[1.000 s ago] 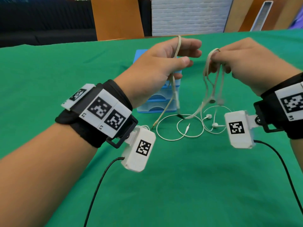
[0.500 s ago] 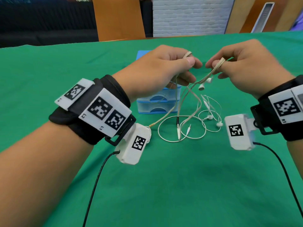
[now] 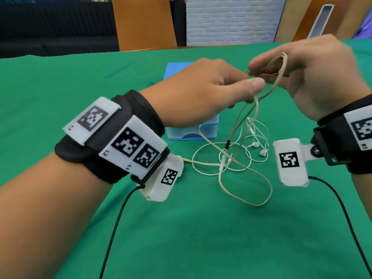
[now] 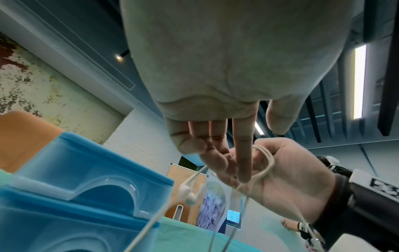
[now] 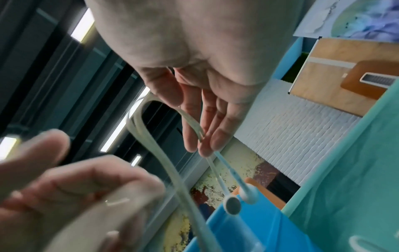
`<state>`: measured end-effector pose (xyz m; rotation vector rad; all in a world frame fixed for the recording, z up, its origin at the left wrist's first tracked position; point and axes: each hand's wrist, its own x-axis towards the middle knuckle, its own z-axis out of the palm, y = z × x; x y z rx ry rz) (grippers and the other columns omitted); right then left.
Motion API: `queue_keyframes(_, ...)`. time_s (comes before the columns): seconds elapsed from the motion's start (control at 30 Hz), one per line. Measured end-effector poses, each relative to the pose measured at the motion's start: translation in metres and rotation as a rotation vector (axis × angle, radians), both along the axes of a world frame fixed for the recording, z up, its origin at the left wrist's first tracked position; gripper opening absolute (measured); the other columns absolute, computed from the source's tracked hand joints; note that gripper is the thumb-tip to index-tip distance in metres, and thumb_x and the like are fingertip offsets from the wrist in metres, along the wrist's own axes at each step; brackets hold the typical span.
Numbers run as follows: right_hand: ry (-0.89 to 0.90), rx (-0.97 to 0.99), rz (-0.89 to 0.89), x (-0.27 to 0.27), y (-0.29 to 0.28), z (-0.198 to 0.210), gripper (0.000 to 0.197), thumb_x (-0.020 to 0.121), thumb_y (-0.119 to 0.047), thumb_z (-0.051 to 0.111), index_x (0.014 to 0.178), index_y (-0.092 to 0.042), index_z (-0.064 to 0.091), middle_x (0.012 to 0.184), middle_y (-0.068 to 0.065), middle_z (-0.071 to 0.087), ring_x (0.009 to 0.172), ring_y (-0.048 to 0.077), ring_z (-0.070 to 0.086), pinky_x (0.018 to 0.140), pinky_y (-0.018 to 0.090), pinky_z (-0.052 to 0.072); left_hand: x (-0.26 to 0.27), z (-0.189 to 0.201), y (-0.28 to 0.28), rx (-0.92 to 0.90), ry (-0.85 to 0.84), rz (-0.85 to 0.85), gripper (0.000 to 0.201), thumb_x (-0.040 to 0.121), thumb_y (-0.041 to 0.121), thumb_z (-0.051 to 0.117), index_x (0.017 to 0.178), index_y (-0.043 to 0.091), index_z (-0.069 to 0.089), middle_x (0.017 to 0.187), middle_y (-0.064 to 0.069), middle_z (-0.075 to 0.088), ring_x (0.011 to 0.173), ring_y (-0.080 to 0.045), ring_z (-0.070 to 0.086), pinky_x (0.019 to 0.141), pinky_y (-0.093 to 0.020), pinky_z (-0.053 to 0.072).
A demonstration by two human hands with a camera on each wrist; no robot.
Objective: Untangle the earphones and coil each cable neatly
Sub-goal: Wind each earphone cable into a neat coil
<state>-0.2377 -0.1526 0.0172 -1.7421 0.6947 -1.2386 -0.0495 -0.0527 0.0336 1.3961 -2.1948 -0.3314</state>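
My right hand (image 3: 269, 67) is raised above the table and pinches the beige earphone cable (image 3: 282, 57), which loops over its thumb. In the right wrist view the two beige earbuds (image 5: 234, 202) dangle from its fingertips (image 5: 205, 150). My left hand (image 3: 243, 85) sits just left of it with thumb and index finger (image 4: 242, 162) straight and apart, the index reaching into the loop. From the hands the beige cable drops to a long loop (image 3: 251, 200) on the cloth. It crosses the white earphones (image 3: 213, 172), which lie coiled with both buds (image 3: 259, 149) at the right.
A blue drawer box (image 3: 193, 131) stands on the green tablecloth (image 3: 201, 238) just behind the cables, partly hidden by my left hand. Black leads run from both wrist cameras toward the near edge. Chairs and a white brick wall lie beyond the far edge.
My right hand has lifted and drawn the beige cable into a loop over its thumb. My left thumb and index have let go of their pinch. A long beige loop now lies nearer to me.
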Motion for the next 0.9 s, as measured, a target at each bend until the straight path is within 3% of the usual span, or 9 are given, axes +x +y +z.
queue_keyframes(0.1, -0.113, 0.135, 0.116, 0.002, 0.005, 0.003, 0.044, 0.083, -0.002, 0.032, 0.102, 0.028, 0.058, 0.1, 0.034, 0.068, 0.095, 0.042, 0.068, 0.097, 0.051, 0.055, 0.006, -0.003, -0.001, -0.026, 0.044, 0.044, 0.038, 0.098, 0.044, 0.046, 0.093, 0.018, 0.074, 0.084, -0.004, 0.069, 0.075, -0.014, 0.062, 0.077, -0.041, 0.052)
queue_keyframes(0.23, 0.012, 0.107, 0.23, 0.01, 0.014, 0.003, 0.037, 0.085, -0.011, 0.041, 0.092, 0.015, 0.066, 0.099, 0.029, 0.069, 0.095, 0.037, 0.068, 0.09, 0.041, 0.057, 0.017, -0.008, -0.005, -0.192, 0.185, 0.136, 0.016, 0.096, 0.029, 0.057, 0.103, 0.015, 0.059, 0.093, 0.002, 0.065, 0.084, -0.021, 0.061, 0.079, -0.036, 0.051)
queue_keyframes(0.3, 0.061, 0.086, 0.308, 0.016, 0.02, 0.002, 0.036, 0.084, -0.015, 0.045, 0.089, 0.013, 0.068, 0.1, 0.033, 0.067, 0.094, 0.038, 0.067, 0.091, 0.043, 0.057, 0.021, -0.011, -0.004, -0.107, 0.283, 0.094, 0.031, 0.094, 0.025, 0.062, 0.12, 0.011, 0.053, 0.108, -0.007, 0.063, 0.098, -0.022, 0.062, 0.087, -0.031, 0.051)
queue_keyframes(0.37, 0.073, 0.09, 0.374, 0.023, 0.026, 0.0, 0.035, 0.087, -0.017, 0.05, 0.086, 0.013, 0.068, 0.099, 0.038, 0.065, 0.092, 0.039, 0.063, 0.09, 0.048, 0.055, 0.025, -0.016, -0.004, 0.044, 0.364, 0.006, 0.046, 0.091, 0.019, 0.061, 0.133, 0.011, 0.045, 0.113, -0.014, 0.063, 0.105, -0.025, 0.064, 0.1, -0.041, 0.05)
queue_keyframes(0.43, 0.099, 0.045, 0.391, 0.031, 0.029, -0.005, 0.022, 0.084, -0.008, 0.06, 0.085, 0.011, 0.07, 0.096, 0.045, 0.061, 0.086, 0.043, 0.062, 0.085, 0.05, 0.054, 0.028, -0.022, -0.003, 0.18, 0.425, -0.034, 0.052, 0.089, 0.012, 0.058, 0.138, 0.01, 0.043, 0.112, -0.022, 0.067, 0.101, -0.034, 0.067, 0.102, -0.051, 0.049)
queue_keyframes(0.53, 0.207, -0.036, 0.344, 0.041, 0.026, -0.012, 0.016, 0.071, 0.007, 0.065, 0.083, 0.002, 0.074, 0.093, 0.038, 0.068, 0.088, 0.048, 0.068, 0.093, 0.052, 0.054, 0.033, -0.031, -0.001, 0.282, 0.447, -0.038, 0.04, 0.091, 0.006, 0.057, 0.13, 0.006, 0.05, 0.094, -0.022, 0.068, 0.078, -0.028, 0.064, 0.076, -0.047, 0.055)
queue_keyframes(0.63, 0.233, -0.029, 0.324, 0.049, 0.024, -0.019, 0.023, 0.068, 0.012, 0.064, 0.083, -0.004, 0.071, 0.089, 0.024, 0.07, 0.078, 0.027, 0.069, 0.084, 0.038, 0.059, 0.038, -0.038, 0.0, 0.262, 0.447, 0.013, 0.012, 0.099, 0.001, 0.054, 0.106, 0.01, 0.058, 0.072, -0.008, 0.052, 0.055, -0.008, 0.046, 0.054, -0.019, 0.042)
queue_keyframes(0.77, 0.252, -0.03, 0.252, 0.056, 0.02, -0.026, 0.027, 0.081, 0.019, 0.061, 0.088, -0.007, 0.065, 0.09, 0.016, 0.064, 0.064, 0.021, 0.065, 0.056, 0.024, 0.052, 0.05, -0.044, -0.004, 0.198, 0.476, 0.137, 0.021, 0.104, 0.017, 0.052, 0.092, 0.012, 0.069, 0.056, 0.006, 0.039, 0.046, -0.006, 0.033, 0.048, -0.021, 0.035)
queue_keyframes(0.9, 0.356, -0.069, 0.219, 0.055, 0.01, -0.03, 0.012, 0.087, 0.006, 0.068, 0.093, -0.005, 0.067, 0.082, 0.016, 0.062, 0.055, 0.017, 0.054, 0.052, 0.026, 0.044, 0.062, -0.049, -0.007, 0.252, 0.491, 0.182, 0.044, 0.105, 0.033, 0.047, 0.088, 0.002, 0.074, 0.048, 0.0, 0.034, 0.041, -0.015, 0.034, 0.05, -0.028, 0.036)
